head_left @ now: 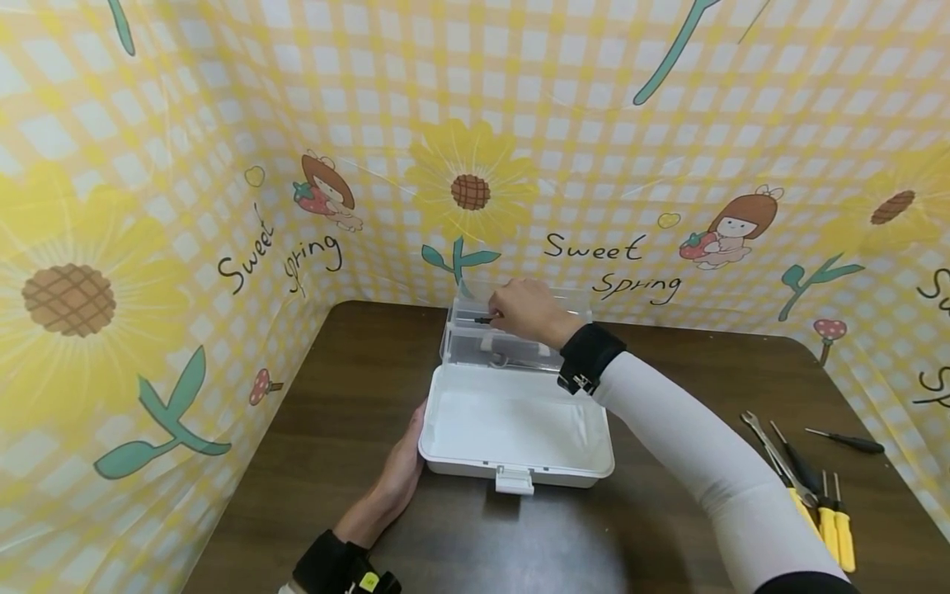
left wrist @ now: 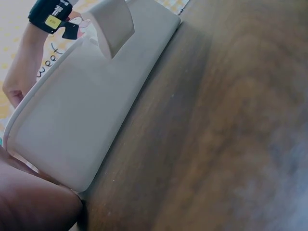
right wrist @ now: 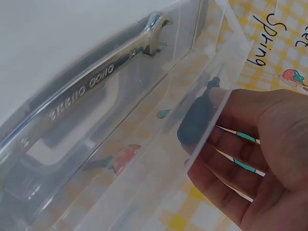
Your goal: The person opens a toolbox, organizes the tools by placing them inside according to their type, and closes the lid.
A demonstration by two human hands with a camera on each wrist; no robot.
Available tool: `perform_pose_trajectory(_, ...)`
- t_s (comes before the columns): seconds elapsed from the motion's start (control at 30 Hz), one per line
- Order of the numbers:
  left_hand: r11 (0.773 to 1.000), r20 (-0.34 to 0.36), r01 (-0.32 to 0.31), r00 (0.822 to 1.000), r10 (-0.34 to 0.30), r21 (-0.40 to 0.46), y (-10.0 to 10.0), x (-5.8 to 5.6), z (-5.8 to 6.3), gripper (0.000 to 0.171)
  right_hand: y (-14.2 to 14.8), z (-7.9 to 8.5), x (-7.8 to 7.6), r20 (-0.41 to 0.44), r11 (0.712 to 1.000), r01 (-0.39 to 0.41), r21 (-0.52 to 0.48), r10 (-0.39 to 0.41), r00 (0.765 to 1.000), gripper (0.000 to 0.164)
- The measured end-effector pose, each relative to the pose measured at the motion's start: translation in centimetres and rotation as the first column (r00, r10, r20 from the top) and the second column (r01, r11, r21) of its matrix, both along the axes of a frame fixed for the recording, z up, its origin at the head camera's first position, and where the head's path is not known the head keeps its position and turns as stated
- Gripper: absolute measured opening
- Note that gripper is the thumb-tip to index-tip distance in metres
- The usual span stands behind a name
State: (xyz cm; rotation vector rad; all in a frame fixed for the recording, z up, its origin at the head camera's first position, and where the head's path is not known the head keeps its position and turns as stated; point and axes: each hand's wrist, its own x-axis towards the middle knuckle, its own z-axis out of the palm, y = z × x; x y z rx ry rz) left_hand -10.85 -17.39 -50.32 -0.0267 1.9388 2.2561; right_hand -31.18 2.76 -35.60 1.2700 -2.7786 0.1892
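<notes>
A white toolbox (head_left: 515,421) with its clear lid tipped back stands on the table. My left hand (head_left: 404,462) rests along the box's left side, and in the left wrist view it lies against the box corner. At the clear lid compartments (head_left: 467,346), my right hand (head_left: 527,309) pinches a black-handled screwdriver (right wrist: 197,118). Its dark handle shows through the translucent wall in the right wrist view, partly covered by the fingers. An open-end wrench (right wrist: 110,70) lies in the neighbouring clear compartment.
On the right of the brown table (head_left: 334,396) lie a wrench (head_left: 768,441), a black screwdriver (head_left: 849,441) and several tools with yellow handles (head_left: 834,528). A yellow checked cloth (head_left: 579,165) hangs behind the table and along its sides. The box's white latch (head_left: 514,480) faces me.
</notes>
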Motion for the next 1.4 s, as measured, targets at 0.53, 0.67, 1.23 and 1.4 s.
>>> perform_pose_trajectory(0.53, 1.0, -0.03, 0.01, 0.999, -0.01, 0.0, 0.0, -0.1, -0.2, 0.069, 6.0, 2.7, 0.6, -0.142, 0.996, 0.057, 0.064, -0.047, 0.989, 0.023)
perform_pose_trajectory(0.67, 1.0, -0.023, 0.005, 1.0, -0.005, -0.008, 0.0, -0.1, -0.1, 0.071, 7.8, 2.9, 1.1, -0.189, 0.994, 0.079, 0.073, -0.064, 0.98, 0.026)
perform_pose_trajectory(1.23, 1.0, -0.007, 0.016, 1.0, -0.016, -0.012, -0.1, -0.2, 0.2, 0.072, 14.9, 2.9, 3.3, -0.174, 0.974, 0.225, 0.029, -0.217, 0.961, 0.029)
perform_pose_trajectory(1.4, 1.0, -0.007, 0.01, 1.0, -0.01, -0.01, 0.0, -0.1, 0.1, 0.073, 16.9, 2.8, 4.1, -0.218, 0.978, 0.208, 0.018, -0.2, 0.955, 0.023)
